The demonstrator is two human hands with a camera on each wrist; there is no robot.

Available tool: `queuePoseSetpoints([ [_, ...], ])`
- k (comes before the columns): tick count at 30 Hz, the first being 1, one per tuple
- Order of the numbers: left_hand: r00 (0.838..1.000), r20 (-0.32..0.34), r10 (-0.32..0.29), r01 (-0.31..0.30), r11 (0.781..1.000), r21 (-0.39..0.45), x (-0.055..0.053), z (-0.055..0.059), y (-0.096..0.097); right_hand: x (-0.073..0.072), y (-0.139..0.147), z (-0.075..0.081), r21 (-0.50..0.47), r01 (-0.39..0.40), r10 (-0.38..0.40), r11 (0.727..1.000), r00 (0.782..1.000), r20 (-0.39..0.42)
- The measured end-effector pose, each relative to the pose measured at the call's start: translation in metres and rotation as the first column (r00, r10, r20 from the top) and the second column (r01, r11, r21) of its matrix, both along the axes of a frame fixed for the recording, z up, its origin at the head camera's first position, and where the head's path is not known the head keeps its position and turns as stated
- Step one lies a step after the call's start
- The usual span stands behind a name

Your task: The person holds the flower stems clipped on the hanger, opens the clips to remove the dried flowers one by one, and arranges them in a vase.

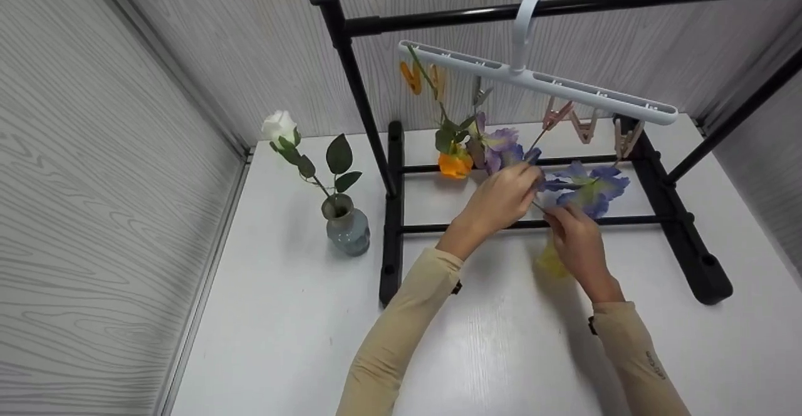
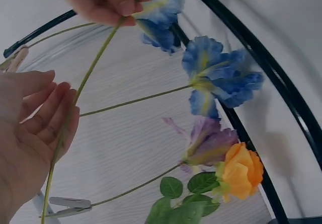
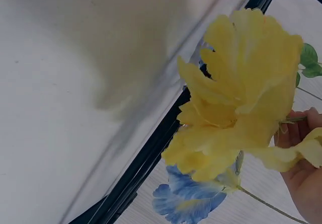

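my right grip (image 1: 579, 240) pinching the yellow flower (image 3: 241, 93) stem | left grip (image 1: 501, 200) loose, fingers straight along the stem (image 2: 75, 103) | sleeve print (image 1: 656, 364) too blurry to read

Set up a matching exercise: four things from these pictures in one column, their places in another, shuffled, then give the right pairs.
Things
1. white rose
2. orange rose
3. yellow flower
4. white hanger

Places
A. hooked over the black rail
B. held by its stem in the right hand
C. standing in the grey vase
D. hanging head-down from a peg on the hanger

Pairs: 1-C, 2-D, 3-B, 4-A
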State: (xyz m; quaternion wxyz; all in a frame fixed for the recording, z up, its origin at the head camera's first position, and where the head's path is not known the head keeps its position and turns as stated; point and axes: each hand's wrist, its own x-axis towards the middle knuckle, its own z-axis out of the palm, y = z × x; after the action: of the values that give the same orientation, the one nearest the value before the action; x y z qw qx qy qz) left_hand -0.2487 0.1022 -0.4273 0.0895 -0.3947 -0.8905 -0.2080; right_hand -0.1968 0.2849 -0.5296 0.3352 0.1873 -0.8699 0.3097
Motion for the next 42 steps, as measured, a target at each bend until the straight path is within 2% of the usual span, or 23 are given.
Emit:
queuePoseSetpoints([
  [2,1.0,-0.019,0.006,-0.007,0.999,-0.032,0.002,-0.011,-0.003,-0.002,0.0,0.001,0.001,-0.006,0.006,1.0,1.0,-0.022],
  [5,0.997,-0.082,0.014,-0.019,0.998,-0.057,0.004,-0.026,-0.006,-0.005,-0.002,0.004,0.039,0.003,-0.001,0.999,0.999,-0.054],
  [10,0.979,-0.199,0.037,-0.05,0.997,-0.058,0.011,-0.044,-0.009,-0.007,-0.008,0.009,0.115,0.004,0.007,0.993,0.995,-0.096],
  [13,0.968,-0.238,0.08,-0.103,0.991,-0.084,0.014,-0.049,-0.01,-0.008,-0.012,0.012,0.137,-0.015,0.03,0.99,0.994,-0.101],
  [16,0.958,-0.267,0.101,-0.145,0.978,-0.152,0.018,-0.05,-0.009,-0.007,-0.015,0.013,0.17,-0.021,0.039,0.985,0.994,-0.101],
  [22,0.957,-0.264,0.121,-0.185,0.955,-0.232,0.022,-0.051,-0.007,-0.007,-0.019,0.014,0.202,-0.05,0.071,0.978,0.992,-0.101],
  [25,0.965,-0.212,0.153,-0.202,0.952,-0.23,0.023,-0.052,-0.008,-0.008,-0.021,0.013,0.219,-0.066,0.092,0.974,0.99,-0.109],
  [30,0.978,-0.07,0.195,-0.205,0.96,-0.192,0.026,-0.051,-0.012,-0.007,-0.025,0.013,0.26,-0.1,0.135,0.96,0.984,-0.12],
  [33,0.981,0.02,0.192,-0.187,0.97,-0.158,0.025,-0.051,-0.015,-0.006,-0.027,0.012,0.281,-0.112,0.153,0.953,0.98,-0.131],
  [35,0.977,0.099,0.189,-0.176,0.976,-0.131,0.025,-0.051,-0.017,-0.006,-0.028,0.012,0.294,-0.115,0.162,0.949,0.977,-0.141],
  [37,0.965,0.192,0.179,-0.166,0.983,-0.082,0.024,-0.051,-0.019,-0.005,-0.029,0.012,0.302,-0.121,0.172,0.945,0.974,-0.147],
  [38,0.953,0.249,0.174,-0.167,0.985,-0.048,0.023,-0.052,-0.02,-0.005,-0.03,0.012,0.308,-0.127,0.178,0.943,0.974,-0.143],
  [40,0.917,0.367,0.156,-0.179,0.984,0.027,0.023,-0.054,-0.022,-0.005,-0.031,0.012,0.316,-0.133,0.185,0.94,0.973,-0.141],
  [42,0.875,0.466,0.13,-0.202,0.973,0.109,0.024,-0.056,-0.025,-0.004,-0.033,0.012,0.312,-0.137,0.189,0.94,0.972,-0.142],
])
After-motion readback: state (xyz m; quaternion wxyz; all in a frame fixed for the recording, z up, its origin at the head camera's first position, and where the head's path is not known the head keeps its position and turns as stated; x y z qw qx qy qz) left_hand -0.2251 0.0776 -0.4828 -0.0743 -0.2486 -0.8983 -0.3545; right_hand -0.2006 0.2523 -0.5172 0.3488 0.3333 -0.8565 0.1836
